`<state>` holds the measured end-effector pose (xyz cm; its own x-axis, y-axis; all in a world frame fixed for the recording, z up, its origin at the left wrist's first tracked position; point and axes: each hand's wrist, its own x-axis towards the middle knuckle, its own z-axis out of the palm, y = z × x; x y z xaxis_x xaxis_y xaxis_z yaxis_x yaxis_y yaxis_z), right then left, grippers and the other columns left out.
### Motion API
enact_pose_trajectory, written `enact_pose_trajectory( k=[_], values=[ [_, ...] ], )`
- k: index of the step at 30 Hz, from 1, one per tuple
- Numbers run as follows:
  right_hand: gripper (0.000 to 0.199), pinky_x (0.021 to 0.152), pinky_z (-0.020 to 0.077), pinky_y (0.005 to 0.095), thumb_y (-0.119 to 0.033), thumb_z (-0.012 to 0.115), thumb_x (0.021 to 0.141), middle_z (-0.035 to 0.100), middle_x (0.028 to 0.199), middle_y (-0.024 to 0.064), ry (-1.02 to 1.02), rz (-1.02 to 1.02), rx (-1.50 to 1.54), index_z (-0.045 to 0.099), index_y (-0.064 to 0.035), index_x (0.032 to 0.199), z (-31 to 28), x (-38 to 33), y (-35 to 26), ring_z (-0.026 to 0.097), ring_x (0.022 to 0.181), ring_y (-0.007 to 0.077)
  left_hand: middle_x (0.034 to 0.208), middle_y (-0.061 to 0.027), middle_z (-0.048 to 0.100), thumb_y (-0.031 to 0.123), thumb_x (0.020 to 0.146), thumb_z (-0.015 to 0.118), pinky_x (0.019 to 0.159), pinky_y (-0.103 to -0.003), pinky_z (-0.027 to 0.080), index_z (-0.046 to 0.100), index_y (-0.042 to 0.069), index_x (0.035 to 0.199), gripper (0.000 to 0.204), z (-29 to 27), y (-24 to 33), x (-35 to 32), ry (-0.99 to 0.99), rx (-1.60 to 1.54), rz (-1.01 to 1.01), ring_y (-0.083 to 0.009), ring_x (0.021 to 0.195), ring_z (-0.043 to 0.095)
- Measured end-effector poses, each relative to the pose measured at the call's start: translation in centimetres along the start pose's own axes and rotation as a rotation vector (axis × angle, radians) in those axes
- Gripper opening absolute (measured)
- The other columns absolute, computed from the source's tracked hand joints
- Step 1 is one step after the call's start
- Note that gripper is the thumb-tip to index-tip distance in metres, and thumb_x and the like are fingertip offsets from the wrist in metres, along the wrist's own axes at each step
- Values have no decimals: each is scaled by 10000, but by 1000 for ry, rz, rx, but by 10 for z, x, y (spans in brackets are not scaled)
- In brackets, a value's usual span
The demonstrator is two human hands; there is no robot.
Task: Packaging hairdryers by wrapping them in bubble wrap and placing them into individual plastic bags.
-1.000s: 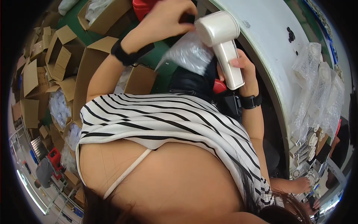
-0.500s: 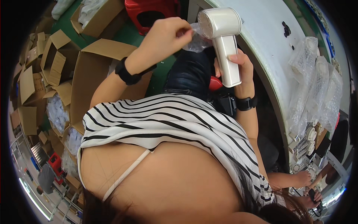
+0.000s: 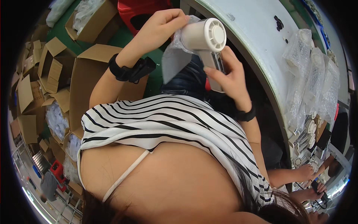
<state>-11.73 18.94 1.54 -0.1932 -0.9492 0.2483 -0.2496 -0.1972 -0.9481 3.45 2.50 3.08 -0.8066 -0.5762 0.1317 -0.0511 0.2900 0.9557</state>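
Observation:
A white hand-held fan (image 3: 203,35) with a round grille head is held up above my lap. My right hand (image 3: 229,76) grips its handle from the right side. My left hand (image 3: 160,28) pinches a clear plastic bag (image 3: 173,61) at the left of the fan's head. The bag hangs loose below and behind the head. Each wrist wears a black band.
A white table (image 3: 257,41) curves along the right, with a heap of bagged fans (image 3: 313,82) on it. Open cardboard boxes (image 3: 84,82) crowd the green floor at left. A red stool (image 3: 138,9) stands ahead. Another person's hands (image 3: 309,173) work at lower right.
The fan has turned so its round grille faces me. My left hand has dropped from above the fan to the left of its head, keeping hold of the bag.

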Motion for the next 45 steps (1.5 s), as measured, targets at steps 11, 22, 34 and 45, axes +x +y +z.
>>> enact_pose_trajectory(
  k=[11, 22, 34, 45],
  values=[
    [435, 576, 392, 247, -149, 631, 664, 508, 708, 50, -302, 217, -306, 553, 13, 1060, -4, 11, -19, 474, 613, 114, 782, -54, 457, 98, 857, 492, 619, -243, 387, 491, 8, 866, 91, 2, 27, 10, -132, 451, 443, -144, 702, 466],
    [506, 627, 416, 222, -97, 603, 658, 567, 793, 42, -272, 410, 212, 508, 13, 1143, -17, 13, -7, 497, 669, 96, 783, -86, 456, 64, 738, 575, 640, -313, 407, 500, 32, 853, 141, 0, 44, -7, -99, 686, 614, -253, 756, 465],
    [878, 584, 419, 239, -118, 633, 573, 548, 734, 46, -275, 105, -491, 249, -134, 1362, -21, 20, -35, 488, 578, 109, 881, -91, 486, 71, 759, 584, 714, -312, 401, 516, 18, 850, 125, 7, 41, 13, -242, 622, 554, -255, 831, 459],
    [636, 543, 369, 180, -119, 675, 615, 574, 788, 33, -293, 314, -17, 479, -29, 1213, -39, 14, -24, 460, 612, 41, 844, -72, 517, 80, 753, 627, 643, -264, 426, 539, 8, 831, 138, -14, 51, 4, 104, 536, 535, -177, 718, 507]
  ],
)
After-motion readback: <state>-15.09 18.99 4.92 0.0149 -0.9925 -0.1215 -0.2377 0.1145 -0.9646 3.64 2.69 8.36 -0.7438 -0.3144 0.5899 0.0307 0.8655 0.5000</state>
